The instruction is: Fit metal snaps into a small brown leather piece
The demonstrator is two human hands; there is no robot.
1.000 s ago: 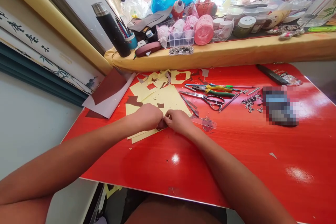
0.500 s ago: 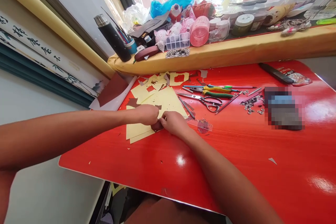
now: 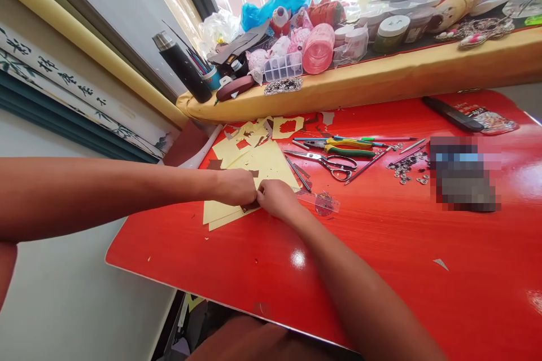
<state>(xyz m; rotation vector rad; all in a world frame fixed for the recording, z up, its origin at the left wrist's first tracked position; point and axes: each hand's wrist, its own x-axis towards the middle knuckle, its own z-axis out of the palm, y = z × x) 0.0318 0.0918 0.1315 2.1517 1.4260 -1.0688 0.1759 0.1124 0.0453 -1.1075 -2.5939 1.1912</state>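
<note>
My left hand point(image 3: 238, 187) and my right hand point(image 3: 277, 198) meet knuckle to knuckle over the front of some pale yellow sheets point(image 3: 271, 161). Both are closed, fingertips pinched together on a small dark brown piece point(image 3: 249, 207). Most of that piece is hidden under the fingers; only its lower edge shows, and I cannot tell if it is leather or sheet material. Brown scraps point(image 3: 215, 164) lie on the sheets behind my left hand. Right of my right hand rests a clear ruler point(image 3: 311, 197) beside a round dark patterned piece point(image 3: 325, 203).
On the red table point(image 3: 372, 276) lie scissors point(image 3: 326, 162), yellow-green pliers point(image 3: 351, 148), pens and a pile of small metal snaps point(image 3: 405, 166). A blurred dark object point(image 3: 463, 175) is at the right. Behind, a ledge point(image 3: 364, 75) carries a thermos point(image 3: 184, 67), jars and a clear compartment box point(image 3: 283, 67).
The brown piece shows less now, more covered by my fingers. My left forearm has risen slightly, and the camera view has shifted a little. Both hands stay together.
</note>
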